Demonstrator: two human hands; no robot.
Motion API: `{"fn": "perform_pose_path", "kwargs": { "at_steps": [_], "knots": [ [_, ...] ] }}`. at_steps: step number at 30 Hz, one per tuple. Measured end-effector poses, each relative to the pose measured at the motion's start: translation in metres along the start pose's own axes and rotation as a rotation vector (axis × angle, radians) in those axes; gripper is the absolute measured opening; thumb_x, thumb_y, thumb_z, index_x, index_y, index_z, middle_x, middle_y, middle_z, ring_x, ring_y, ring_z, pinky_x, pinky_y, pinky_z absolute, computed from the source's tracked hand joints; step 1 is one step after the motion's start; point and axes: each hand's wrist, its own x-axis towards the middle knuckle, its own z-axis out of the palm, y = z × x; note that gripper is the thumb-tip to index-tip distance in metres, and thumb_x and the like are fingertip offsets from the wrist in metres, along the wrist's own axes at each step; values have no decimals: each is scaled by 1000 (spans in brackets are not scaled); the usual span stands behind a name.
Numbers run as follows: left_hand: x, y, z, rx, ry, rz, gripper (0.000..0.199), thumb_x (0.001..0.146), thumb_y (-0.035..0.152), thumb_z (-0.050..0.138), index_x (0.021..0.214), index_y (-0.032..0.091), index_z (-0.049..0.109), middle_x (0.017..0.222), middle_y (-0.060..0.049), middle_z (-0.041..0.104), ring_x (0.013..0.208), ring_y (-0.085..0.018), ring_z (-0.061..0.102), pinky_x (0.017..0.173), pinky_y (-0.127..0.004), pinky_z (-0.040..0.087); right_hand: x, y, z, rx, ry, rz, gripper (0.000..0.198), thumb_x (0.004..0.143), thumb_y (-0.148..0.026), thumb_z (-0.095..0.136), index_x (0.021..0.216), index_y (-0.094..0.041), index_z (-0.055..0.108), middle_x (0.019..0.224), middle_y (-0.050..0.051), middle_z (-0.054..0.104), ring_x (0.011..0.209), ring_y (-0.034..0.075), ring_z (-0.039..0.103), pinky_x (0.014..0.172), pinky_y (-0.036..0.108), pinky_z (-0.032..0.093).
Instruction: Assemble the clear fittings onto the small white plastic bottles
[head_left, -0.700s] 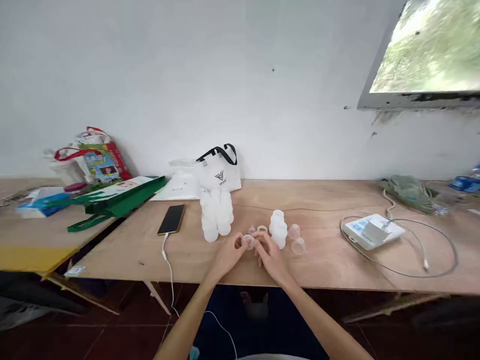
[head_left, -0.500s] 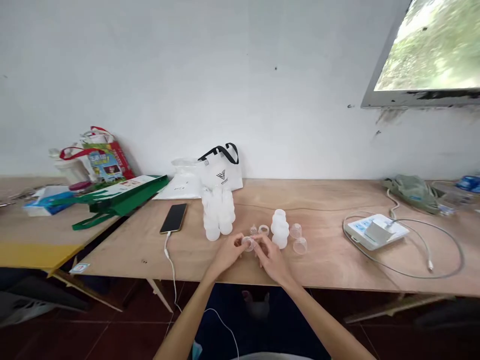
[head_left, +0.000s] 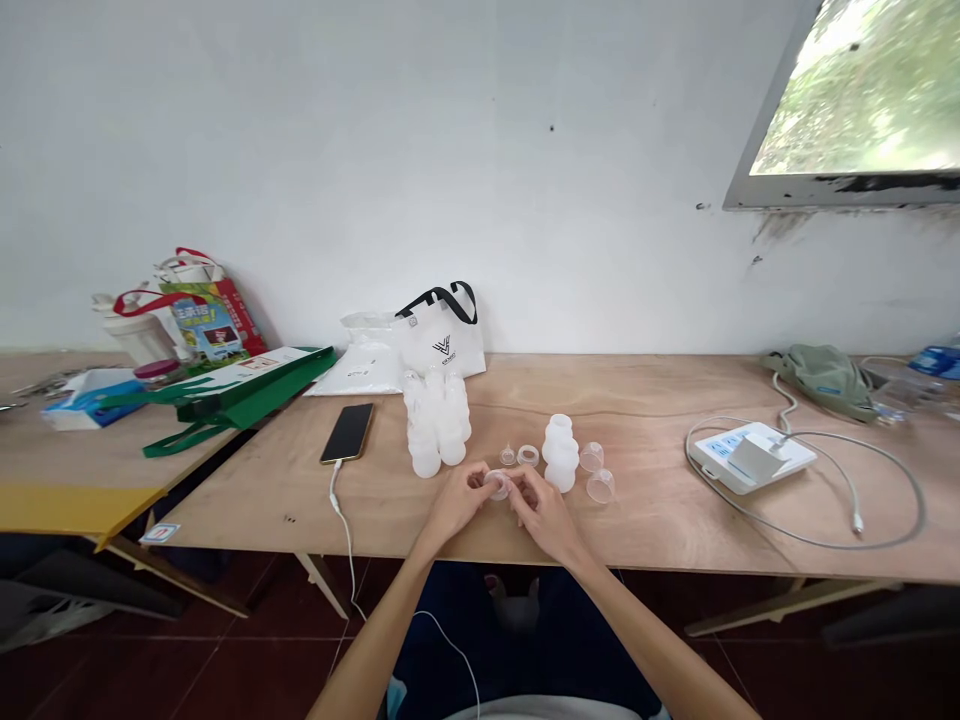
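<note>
The left hand (head_left: 457, 503) and the right hand (head_left: 546, 515) are meeting with curled fingers, together pinching a small, clear, round plastic piece (head_left: 496, 485) above the front of a light-brown wooden table (head_left: 660, 450). Beyond the right hand, a white, ribbed plastic bottle (head_left: 559, 452) is standing upright. A pale, bare wall (head_left: 480, 180) is rising behind. Fingers are partly hiding the clear piece, so its facing and long axis cannot be told.

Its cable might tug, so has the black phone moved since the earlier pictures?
No. Judged against the sticker on the table, the phone lies in the same place; only the view shifted.
</note>
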Motion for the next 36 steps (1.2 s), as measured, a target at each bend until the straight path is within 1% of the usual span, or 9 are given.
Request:
{"fn": "perform_pose_path", "kwargs": {
  "at_steps": [3, 8, 12, 16, 24, 27, 29, 32, 36],
  "knots": [
    [-2, 4, 2, 92, 64, 19, 39, 85, 49, 57, 65, 17, 47, 62, 3, 47, 61, -12, 42, 58, -25, 30, 1, 4, 1, 62, 41, 73, 31, 101, -49, 51, 111, -22, 62, 73, 0, 60, 48, 13, 50, 45, 25, 42],
    [-11, 15, -2, 104, -82, -25, 47, 93, 61, 48, 76, 18, 54, 64, 2, 52, 58, -12, 45, 54, -24, 31, 4, 8, 0, 82, 92, 131, 31, 100, -50, 51, 107, -22, 62, 67, -1, 57, 44, 13, 50, 44, 25, 42],
    [-12, 15, -4, 88, -62, -44, 51, 95, 67, 44, 82, 19, 54, 68, 1, 53, 59, -13, 49, 51, -22, 32, 3, 6, 0, 53, 56, 90, 34, 101, -50, 50, 111, -22, 66, 74, 0, 61, 46, 12, 51, 46, 25, 43],
    [-11, 12, -2, 36, -144, -2, 50, 96, 67, 41, 89, 20, 53, 72, 2, 53, 59, -12, 50, 50, -22, 34, 2, 3, 1, 21, 33, 85, 35, 103, -49, 47, 115, -23, 66, 78, 0, 64, 45, 11, 49, 48, 26, 43],
    [-14, 20, -5, 130, -133, 66, 48, 100, 62, 37, 84, 19, 53, 74, 2, 53, 66, -14, 47, 57, -24, 32, 1, -4, 2, -48, 100, 62, 37, 102, -48, 46, 109, -21, 69, 76, 2, 65, 57, 15, 55, 56, 27, 45],
    [-12, 17, -4, 144, -135, 73, 45, 101, 58, 38, 80, 19, 50, 72, 2, 51, 68, -14, 47, 62, -25, 33, 2, -3, 2, -72, 92, 31, 36, 103, -47, 46, 107, -21, 69, 84, 4, 67, 63, 17, 58, 59, 28, 46],
    [-10, 14, -2, 138, -101, 91, 43, 100, 54, 40, 79, 19, 48, 72, 2, 50, 70, -14, 46, 64, -25, 33, 2, -2, 2, -92, 93, 2, 35, 104, -46, 44, 107, -22, 68, 90, 5, 68, 67, 17, 60, 61, 29, 46],
    [-7, 12, 4, 122, -16, 113, 40, 99, 51, 44, 76, 18, 47, 71, 3, 48, 69, -14, 44, 66, -26, 32, 2, -2, 2, -96, 102, -14, 35, 105, -46, 42, 109, -22, 66, 88, 5, 66, 71, 19, 61, 63, 30, 47],
    [-7, 13, 8, 71, 6, 113, 42, 98, 54, 45, 77, 18, 51, 72, 3, 50, 69, -14, 44, 66, -26, 32, 1, -7, 1, -45, 123, 8, 36, 104, -49, 42, 110, -23, 65, 90, 5, 65, 76, 20, 62, 61, 29, 47]
  ]
}}
